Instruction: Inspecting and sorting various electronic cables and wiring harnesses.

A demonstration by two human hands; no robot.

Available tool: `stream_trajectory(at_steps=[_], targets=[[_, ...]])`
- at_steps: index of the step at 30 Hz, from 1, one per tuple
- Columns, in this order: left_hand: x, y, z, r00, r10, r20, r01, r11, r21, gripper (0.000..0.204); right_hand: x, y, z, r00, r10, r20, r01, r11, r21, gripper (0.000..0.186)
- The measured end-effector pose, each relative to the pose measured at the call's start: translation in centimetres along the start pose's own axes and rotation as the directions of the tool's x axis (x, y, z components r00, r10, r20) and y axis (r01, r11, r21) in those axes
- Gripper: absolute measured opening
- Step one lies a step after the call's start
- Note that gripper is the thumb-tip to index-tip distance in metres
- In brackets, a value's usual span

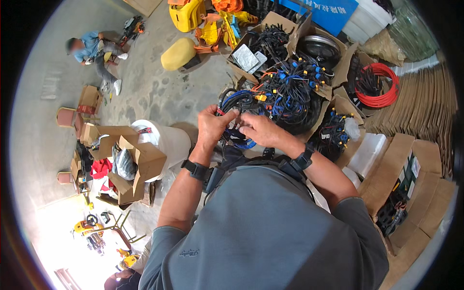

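A looped bundle of black and blue cables is held in front of my body. My left hand is closed on its left side, with the thumb pointing inward and a bit of red beside the fingers. Against the same bundle, my right hand is closed with its fingers pinched together near the left thumb. What lies exactly between the fingertips is too small to make out. Just beyond my right hand, a big tangled heap of wiring harnesses with blue and yellow connectors fills a cardboard box.
More black cables and a wheel sit in boxes farther off. At right are a red cable coil and stacked flat cardboard. A white drum and open cartons stand left. Another person sits far left.
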State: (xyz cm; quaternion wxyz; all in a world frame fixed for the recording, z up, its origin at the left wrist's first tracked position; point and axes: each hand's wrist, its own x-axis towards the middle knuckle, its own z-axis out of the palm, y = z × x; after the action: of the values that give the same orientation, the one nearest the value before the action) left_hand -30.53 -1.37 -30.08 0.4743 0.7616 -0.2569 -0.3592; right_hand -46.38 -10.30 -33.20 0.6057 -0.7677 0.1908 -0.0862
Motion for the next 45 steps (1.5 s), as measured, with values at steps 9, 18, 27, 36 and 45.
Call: stream_trajectory(at_steps=[9,18,27,36,45], targets=[[-0.3,1.4,0.0,0.987,0.026,-0.156,-0.024,1.000,0.010,0.029,0.5,-0.3,0.6,0.967,-0.254,0.026,0.252,0.935,-0.251,0.015],[-0.5,0.4,-0.3,0.979,0.036,-0.202,-0.033,0.999,0.017,0.033,0.0,-2.7,0.9,0.959,-0.244,0.145,0.271,0.941,-0.202,0.014],[-1.0,-2.1,-1.2,0.998,0.054,0.019,-0.055,0.995,0.087,0.037,-1.2,-4.0,-1.2,0.966,-0.204,0.156,0.225,0.965,-0.132,0.015],[-1.3,-0.8,-1.1,0.877,0.192,0.440,-0.199,0.980,-0.030,0.023,1.4,-5.5,-4.6,0.906,-0.419,0.058,0.413,0.846,-0.338,0.007],[-2.8,0.2,0.6,0.854,0.025,0.519,-0.189,0.945,0.266,0.023,1.8,-5.9,-4.3,0.871,-0.491,0.020,0.464,0.809,-0.360,0.005]])
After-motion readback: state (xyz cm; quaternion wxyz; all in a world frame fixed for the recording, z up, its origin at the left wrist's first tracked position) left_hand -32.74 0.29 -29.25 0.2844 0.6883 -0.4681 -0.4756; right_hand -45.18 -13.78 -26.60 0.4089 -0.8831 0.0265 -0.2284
